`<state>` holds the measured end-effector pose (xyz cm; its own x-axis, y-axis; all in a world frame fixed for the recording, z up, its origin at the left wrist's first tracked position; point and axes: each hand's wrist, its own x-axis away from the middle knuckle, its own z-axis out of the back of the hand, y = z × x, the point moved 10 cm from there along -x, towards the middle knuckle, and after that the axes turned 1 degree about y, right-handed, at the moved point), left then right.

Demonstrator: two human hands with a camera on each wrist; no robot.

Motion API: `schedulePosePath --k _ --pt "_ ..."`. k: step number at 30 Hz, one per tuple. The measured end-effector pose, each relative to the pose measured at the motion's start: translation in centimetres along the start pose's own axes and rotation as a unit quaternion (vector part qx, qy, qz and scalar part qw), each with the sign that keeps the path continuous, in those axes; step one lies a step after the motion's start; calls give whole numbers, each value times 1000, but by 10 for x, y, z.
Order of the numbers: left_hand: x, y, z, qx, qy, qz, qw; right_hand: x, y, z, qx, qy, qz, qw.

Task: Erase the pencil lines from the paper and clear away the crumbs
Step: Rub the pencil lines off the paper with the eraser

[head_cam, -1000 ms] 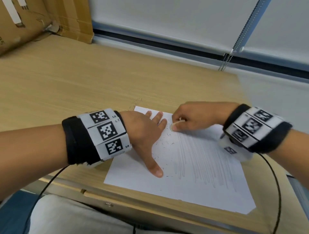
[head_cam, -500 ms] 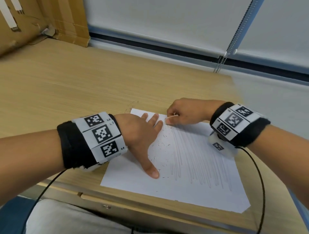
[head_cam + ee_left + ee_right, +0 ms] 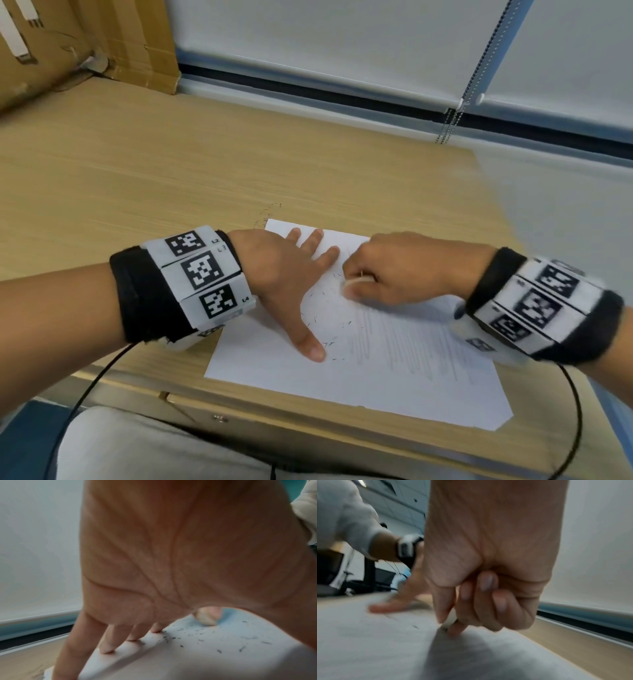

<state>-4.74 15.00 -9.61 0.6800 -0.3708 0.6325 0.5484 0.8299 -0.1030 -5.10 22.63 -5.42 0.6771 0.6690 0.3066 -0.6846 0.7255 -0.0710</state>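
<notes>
Head view: white paper sheet [image 3: 359, 373] lies flat at the light wooden desk's [image 3: 137, 171] near edge. It looks thin and easily creased. Left hand [image 3: 284, 274], fingers spread, presses its far-left corner; hold there.

Left wrist view: dark crumbs [image 3: 202, 639] litter the sheet.

Right wrist view: right hand [image 3: 481, 588] pinches a small pale eraser [image 3: 451, 620] against the sheet.

Even, soft daylight; wrist views blurred, edges stretched by wide lens.
</notes>
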Motion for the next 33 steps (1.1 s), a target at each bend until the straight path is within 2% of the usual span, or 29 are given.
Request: schedulePosePath --k 4,9,13,17,20,22,26,30,33 --pt "-1 0 0 3 1 0 1000 22 -37 -23 -29 -67 67 995" --pt "-2 -1 0 1 4 -1 1000 4 -12 -3 -9 -7 11 1000" --pt "-3 -1 -2 4 -4 2 1000 29 -51 -27 -34 -70 84 993" --pt "-2 -2 -1 1 1 1 1000 15 -21 -8 -21 -36 22 999" --pt "-2 0 -1 -1 1 2 1000 25 -38 -19 -18 -37 59 997" --pt "-2 0 -1 0 -2 4 1000 36 -53 -28 -30 -69 89 993" --pt "-1 -1 -1 -2 -4 6 1000 24 -25 -10 -29 -37 39 998" --pt "-2 -1 -2 -1 -8 7 1000 43 -55 -28 -18 -55 98 994" --pt "-1 -1 -1 -3 -10 8 1000 36 -41 -20 -12 -53 66 996"
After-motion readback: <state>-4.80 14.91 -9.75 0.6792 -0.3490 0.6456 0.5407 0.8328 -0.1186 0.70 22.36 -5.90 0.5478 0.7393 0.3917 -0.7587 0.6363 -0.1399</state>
